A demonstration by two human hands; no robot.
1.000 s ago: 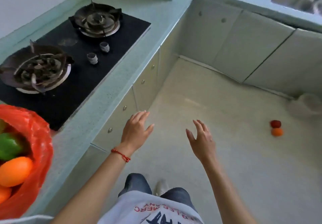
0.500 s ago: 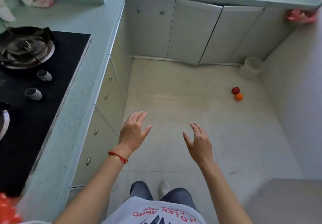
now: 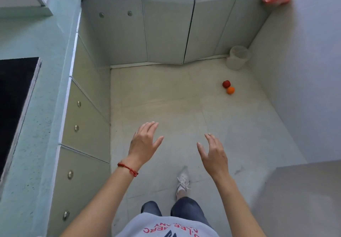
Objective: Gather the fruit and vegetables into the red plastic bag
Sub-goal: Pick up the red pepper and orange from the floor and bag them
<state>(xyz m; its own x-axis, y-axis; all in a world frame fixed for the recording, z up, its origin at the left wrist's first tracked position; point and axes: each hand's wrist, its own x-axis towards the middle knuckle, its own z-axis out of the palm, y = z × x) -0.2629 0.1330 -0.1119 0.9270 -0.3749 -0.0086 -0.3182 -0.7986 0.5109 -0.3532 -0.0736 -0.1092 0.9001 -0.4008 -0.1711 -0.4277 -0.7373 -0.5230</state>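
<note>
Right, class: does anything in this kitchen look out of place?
Yes. A red fruit and an orange lie touching on the floor near the bin, not on a counter. Both hands are empty.

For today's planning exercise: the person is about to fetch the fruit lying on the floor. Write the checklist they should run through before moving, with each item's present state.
1. Left hand free: ok, open.
2. Right hand free: ok, open.
3. Fruit located: ok, red fruit and orange fruit touching on the floor.
4. Path clear: ok.
5. Fruit within reach: not ok, far ahead.
6. Red bag for the task in view: cannot tell.
</note>
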